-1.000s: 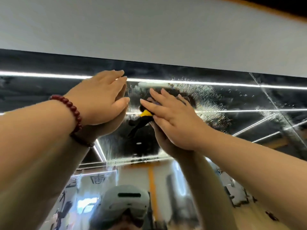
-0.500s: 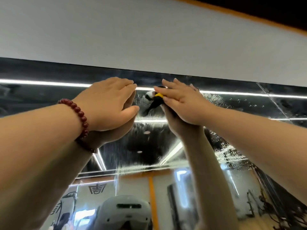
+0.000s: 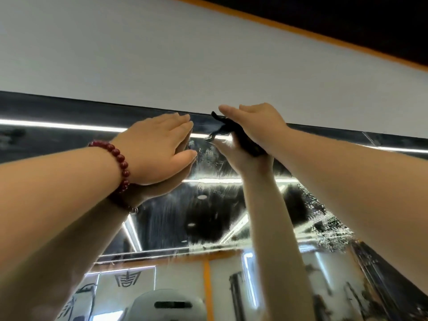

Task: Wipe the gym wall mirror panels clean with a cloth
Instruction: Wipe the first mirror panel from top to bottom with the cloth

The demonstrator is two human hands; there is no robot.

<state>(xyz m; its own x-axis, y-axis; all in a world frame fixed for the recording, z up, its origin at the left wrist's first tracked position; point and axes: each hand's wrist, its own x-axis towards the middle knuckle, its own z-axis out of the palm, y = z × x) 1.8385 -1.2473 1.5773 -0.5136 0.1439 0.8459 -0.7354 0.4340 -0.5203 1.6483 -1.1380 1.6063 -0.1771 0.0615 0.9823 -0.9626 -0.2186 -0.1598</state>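
Glass here is streaked and beaded with wet residue: the mirror (image 3: 208,218) shows smears below both hands and a band of droplets off to the right, so the top strip looks part-wiped at best. The right hand (image 3: 257,126) lies with fingers straight, pressing a dark cloth (image 3: 234,133) flat against the mirror right at its top edge, where the white wall (image 3: 185,66) begins; a corner of the cloth sticks out to the left of the fingers. The left hand (image 3: 159,147), a red bead bracelet (image 3: 120,163) on its wrist, is spread flat on the glass just left of the cloth, apart from it, seemingly as a brace. To do this step well, I would keep the palm's pressure even, run the cloth along the top edge first, then overlap strokes downward so the streaks are lifted and not pushed about, and carry on rightward to the droplets. No brand or label can be read; a dark emblem reflected low at the left is not legible.
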